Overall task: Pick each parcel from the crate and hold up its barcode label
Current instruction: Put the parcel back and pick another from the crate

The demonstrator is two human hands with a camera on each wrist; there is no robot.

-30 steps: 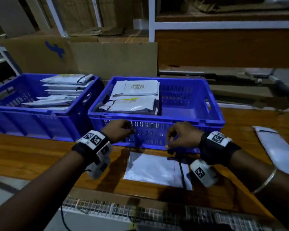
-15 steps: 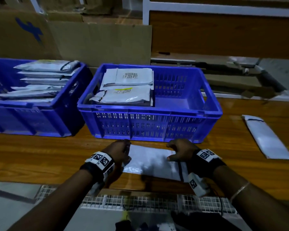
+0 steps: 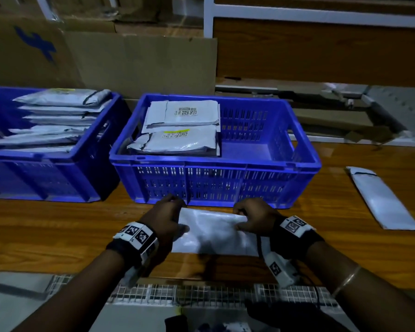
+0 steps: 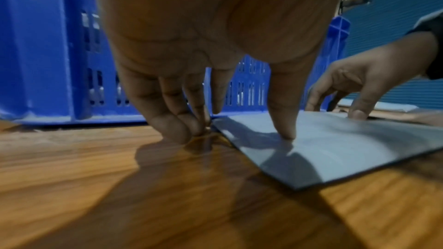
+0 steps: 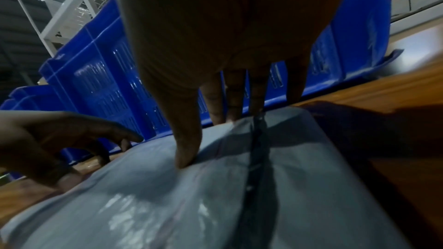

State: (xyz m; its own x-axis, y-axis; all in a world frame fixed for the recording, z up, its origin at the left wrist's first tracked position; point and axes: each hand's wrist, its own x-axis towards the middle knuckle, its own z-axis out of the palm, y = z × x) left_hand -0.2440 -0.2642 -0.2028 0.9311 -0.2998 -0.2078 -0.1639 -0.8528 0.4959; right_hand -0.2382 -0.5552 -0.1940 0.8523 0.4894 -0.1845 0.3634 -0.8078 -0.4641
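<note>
A flat white parcel [image 3: 213,233] [image 4: 335,149] [image 5: 191,205] lies on the wooden table [image 3: 58,231], just in front of the middle blue crate [image 3: 213,161]; no barcode label shows on its upper face. My left hand [image 3: 177,212] [image 4: 239,133] is at its far left corner, thumb pressing on top and straight fingers touching the table beside the corner. My right hand [image 3: 242,216] [image 5: 213,139] pinches the far right edge, thumb on top and fingers behind, and that edge is slightly raised. Two labelled parcels [image 3: 182,140] lie stacked in the crate's left half.
A second blue crate [image 3: 46,159] at the left holds several white parcels. Another white parcel [image 3: 383,200] lies on the table at the right. Cardboard sheets [image 3: 141,63] lean behind the crates. A wire mesh [image 3: 201,293] runs along the table's near edge.
Both hands came down from the crate's front wall onto the parcel on the table. They now sit at its far corners, and the right side's far edge has lifted a little.
</note>
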